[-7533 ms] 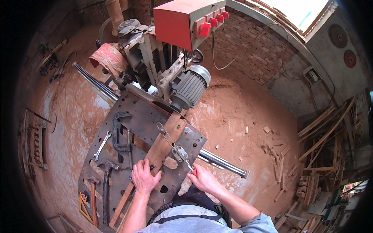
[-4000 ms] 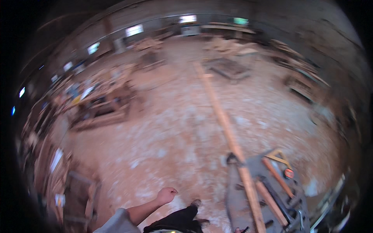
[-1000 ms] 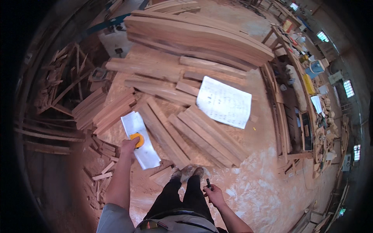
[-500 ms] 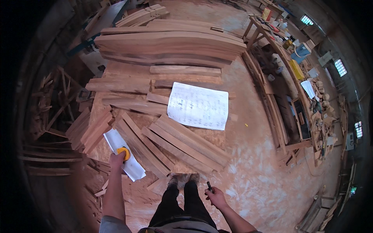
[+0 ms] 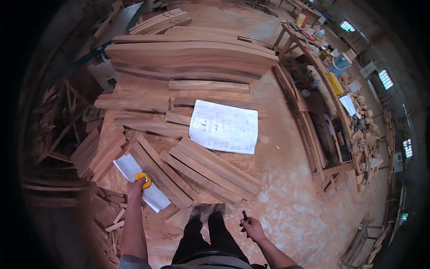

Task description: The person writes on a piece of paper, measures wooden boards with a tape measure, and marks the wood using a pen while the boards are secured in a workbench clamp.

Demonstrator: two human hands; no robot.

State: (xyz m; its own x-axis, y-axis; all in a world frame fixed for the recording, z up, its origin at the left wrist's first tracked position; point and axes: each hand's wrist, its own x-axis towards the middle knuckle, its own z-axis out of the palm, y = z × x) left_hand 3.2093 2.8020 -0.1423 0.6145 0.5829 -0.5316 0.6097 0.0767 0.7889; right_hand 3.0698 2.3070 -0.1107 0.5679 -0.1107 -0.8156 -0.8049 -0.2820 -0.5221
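My left hand (image 5: 135,188) is closed around a yellow tape measure (image 5: 144,179), over a white folded sheet of paper (image 5: 156,199). I cannot tell whether the sheet is gripped too or only lies beneath. Dark-tipped and slim, a black marker (image 5: 244,216) points up from my right hand (image 5: 254,229), whose fingers are wrapped round it. Between the hands and the far stack, short wooden boards (image 5: 210,167) lie at a slant on a low work surface. A larger written sheet (image 5: 224,127) rests across several boards, right of the middle.
Long thick planks (image 5: 192,56) are stacked at the far side. Along the right stands a wooden workbench (image 5: 309,49) with a blue bucket (image 5: 340,64), a yellow box (image 5: 334,83) and wood pieces. Offcuts (image 5: 115,226) litter the floor at lower left. Sawdust covers the floor.
The view has shifted slightly. My left hand and the tape measure have moved a little right over the folded sheet, which has turned slightly. My right hand still holds the marker.
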